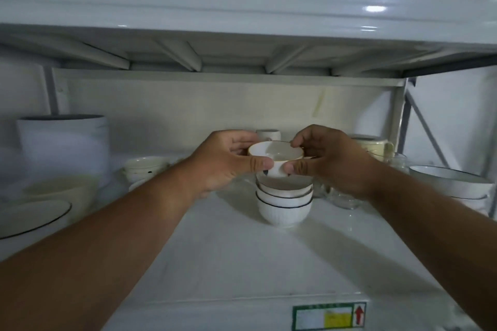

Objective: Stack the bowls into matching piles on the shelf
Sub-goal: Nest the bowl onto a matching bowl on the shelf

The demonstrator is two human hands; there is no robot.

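Both my hands, left (226,161) and right (330,161), pinch the gold-rimmed bowl (274,154) over the ribbed bowl stack (284,200); I should centre it and lower it level.

1 head camera looking forward and slightly down into the shelf (242,258), sitting close, both forearms reaching in from below

Home kitchen storage – white metal shelf (242,263) crowded with stacked bowls (284,203), plates (32,216), glassware (344,199), a cream jug (375,149).
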